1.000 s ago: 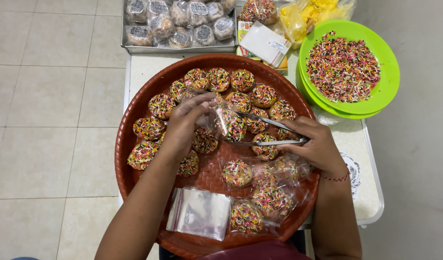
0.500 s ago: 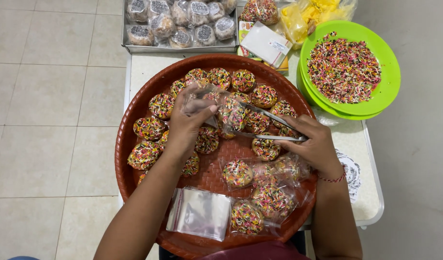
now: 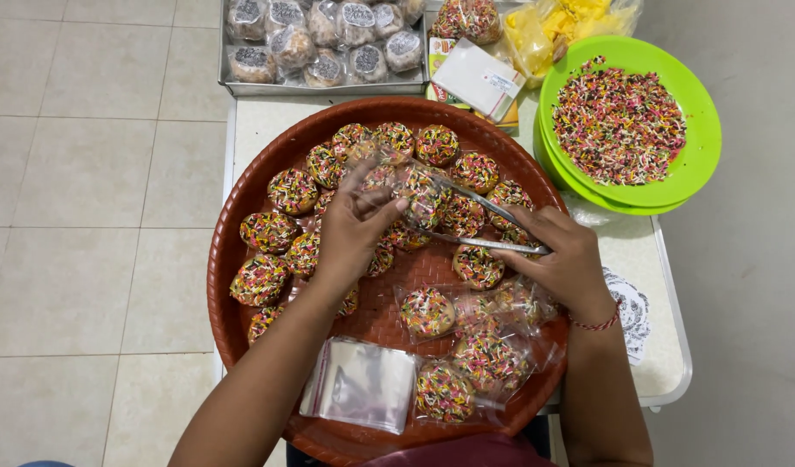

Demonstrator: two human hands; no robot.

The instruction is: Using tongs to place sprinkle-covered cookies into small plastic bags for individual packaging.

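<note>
A sprinkle donut (image 3: 421,197) is gripped by tongs (image 3: 488,227) and is half inside a clear bag (image 3: 389,169), between the two hands. The bag is pinched open by the left hand (image 3: 352,227). The tongs are squeezed by the right hand (image 3: 560,256). If the bag mouth is let go, the donut could be dropped onto the red tray (image 3: 242,190), and sprinkles could be rubbed off.

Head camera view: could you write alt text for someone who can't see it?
Over a round red tray of sprinkle-topped doughnuts, the left hand holds a clear bag open while the right hand uses metal tongs to slip a doughnut inside. A green plate of sprinkles sits at the upper right.
</note>
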